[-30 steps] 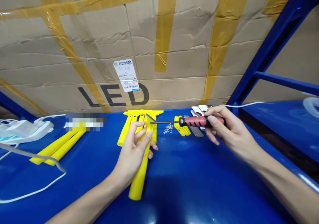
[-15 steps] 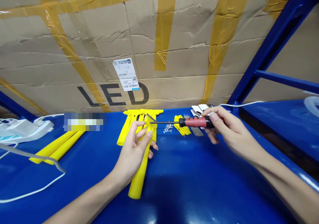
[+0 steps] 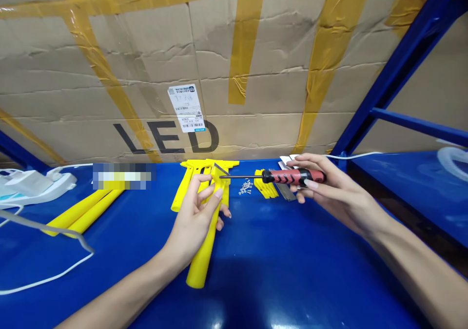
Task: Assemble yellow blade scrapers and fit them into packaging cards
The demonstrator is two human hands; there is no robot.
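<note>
My left hand [image 3: 197, 217] is wrapped around a yellow plastic scraper [image 3: 203, 258], its handle slanting down toward me. A thin dark blade edge shows at the scraper's head. In my right hand [image 3: 329, 183] is a screwdriver [image 3: 288, 176] with a red and black handle, held level by the fingertips. The screwdriver's tip meets the side of the scraper's head; the screw itself is too small to make out. Just behind my left hand lie more yellow scraper handles [image 3: 182, 187], partly hidden by it.
Small screws and nuts [image 3: 246, 186], yellow strips [image 3: 266, 187] and grey metal blades [image 3: 285, 191] lie on the blue table [image 3: 278, 261]. Two yellow handles [image 3: 86, 212], a white power strip [image 3: 58, 185] and cables are at left. A cardboard box [image 3: 146, 75] stands behind.
My right fingers have shifted and turned around the screwdriver handle, which has rotated. The tip stays at the scraper's head, and my left hand keeps its hold.
</note>
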